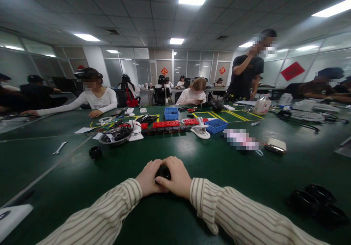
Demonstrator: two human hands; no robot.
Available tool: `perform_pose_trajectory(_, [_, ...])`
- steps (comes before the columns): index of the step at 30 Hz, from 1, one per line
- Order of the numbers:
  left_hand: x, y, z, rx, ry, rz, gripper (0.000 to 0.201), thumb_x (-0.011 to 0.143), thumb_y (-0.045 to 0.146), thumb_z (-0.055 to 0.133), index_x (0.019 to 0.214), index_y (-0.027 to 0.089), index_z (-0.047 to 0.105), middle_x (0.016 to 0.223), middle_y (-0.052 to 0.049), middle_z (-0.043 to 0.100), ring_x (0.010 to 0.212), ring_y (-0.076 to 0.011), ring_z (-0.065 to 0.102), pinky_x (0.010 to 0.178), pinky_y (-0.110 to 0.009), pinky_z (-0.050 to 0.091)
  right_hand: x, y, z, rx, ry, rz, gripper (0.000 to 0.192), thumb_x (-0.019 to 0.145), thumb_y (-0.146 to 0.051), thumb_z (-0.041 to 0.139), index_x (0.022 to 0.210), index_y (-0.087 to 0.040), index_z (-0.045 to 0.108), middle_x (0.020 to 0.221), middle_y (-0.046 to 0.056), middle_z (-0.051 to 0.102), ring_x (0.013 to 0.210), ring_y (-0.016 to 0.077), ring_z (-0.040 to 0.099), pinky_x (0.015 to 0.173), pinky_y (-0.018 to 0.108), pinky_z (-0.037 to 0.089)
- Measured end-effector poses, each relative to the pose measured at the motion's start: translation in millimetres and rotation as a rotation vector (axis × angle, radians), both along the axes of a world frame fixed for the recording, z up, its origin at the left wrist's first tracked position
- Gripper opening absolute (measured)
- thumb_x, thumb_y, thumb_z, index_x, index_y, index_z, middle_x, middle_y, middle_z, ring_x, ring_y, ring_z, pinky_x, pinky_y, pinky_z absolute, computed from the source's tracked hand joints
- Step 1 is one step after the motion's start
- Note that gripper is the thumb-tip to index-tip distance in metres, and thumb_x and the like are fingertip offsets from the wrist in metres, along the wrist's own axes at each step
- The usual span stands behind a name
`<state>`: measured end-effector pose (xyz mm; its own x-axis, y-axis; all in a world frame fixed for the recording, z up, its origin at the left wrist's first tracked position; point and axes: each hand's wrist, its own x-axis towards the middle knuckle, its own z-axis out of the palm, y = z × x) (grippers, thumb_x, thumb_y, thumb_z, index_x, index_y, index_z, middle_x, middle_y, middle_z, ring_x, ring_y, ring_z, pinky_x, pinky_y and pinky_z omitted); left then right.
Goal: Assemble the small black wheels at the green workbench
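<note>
Both of my hands meet over the table in front of me, wrapped round a small, shiny black part (163, 172) that looks rounded, with a hollow at its top. My left hand (148, 177) grips it from the left, fingers curled round its far side. Closed on the right of the same part is my right hand (178, 175), its thumb lying across the near side. The fingers hide most of the part, so its full shape cannot be made out. Striped cream sleeves cover both forearms.
Several black ring-shaped parts (319, 204) lie at the lower right, and a black ring (95, 152) sits left. Beyond are a wrench (59, 148), a metal bowl of cables (116, 137), red power strips (166, 123), a blue bin (216, 125) and a white clip stand (201, 131). People surround the table.
</note>
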<state>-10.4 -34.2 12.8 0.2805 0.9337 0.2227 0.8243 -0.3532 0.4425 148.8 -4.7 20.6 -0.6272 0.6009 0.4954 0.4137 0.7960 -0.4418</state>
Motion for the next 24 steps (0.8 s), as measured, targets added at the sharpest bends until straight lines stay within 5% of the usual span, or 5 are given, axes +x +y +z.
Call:
perform_pose_trajectory(5, [9,-4,3.1,0.013,0.103,0.084,0.040,0.061,0.040,0.069,0.091,0.017,0.055,0.091,-0.005,0.056,0.090,-0.0243,0.054,0.100,-0.052,0.025,-3,3,-2.4,-0.057,-0.042,-0.083,0.025,0.073,-0.034,0.066,0.083,-0.015,0.053,0.084,0.002,0.049,0.082,0.0158,0.044,0.075,0.029,0.035])
perform_pose_trajectory(9, [5,-1,-0.1,0.034,0.078,0.059,0.041,0.058,0.033,0.071,0.092,0.017,0.057,0.093,-0.005,0.058,0.094,-0.0248,0.054,0.103,-0.049,0.024,-2,3,-0.8,-0.071,0.014,0.020,0.018,0.071,-0.022,0.065,0.084,-0.014,0.056,0.085,0.003,0.051,0.084,0.0153,0.045,0.077,0.027,0.036])
perform_pose_trajectory(18, [-12,11,-4.8,-0.038,-0.094,-0.242,0.025,0.055,0.015,0.068,0.080,0.019,0.065,0.096,-0.002,0.056,0.095,-0.0210,0.052,0.088,-0.030,0.041,1,4,-1.5,0.011,0.074,0.322,0.021,0.066,-0.006,0.048,0.078,-0.017,0.060,0.081,0.000,0.061,0.086,0.0159,0.049,0.083,0.030,0.036])
perform_pose_trajectory(24, [-14,11,-7.5,-0.033,-0.123,-0.201,0.055,0.055,0.031,0.074,0.105,0.017,0.055,0.106,-0.006,0.053,0.100,-0.0247,0.049,0.093,-0.037,0.038,3,0,3.8,0.054,0.105,0.277,0.022,0.073,-0.018,0.056,0.096,-0.016,0.056,0.096,0.002,0.057,0.092,0.0164,0.046,0.086,0.031,0.035])
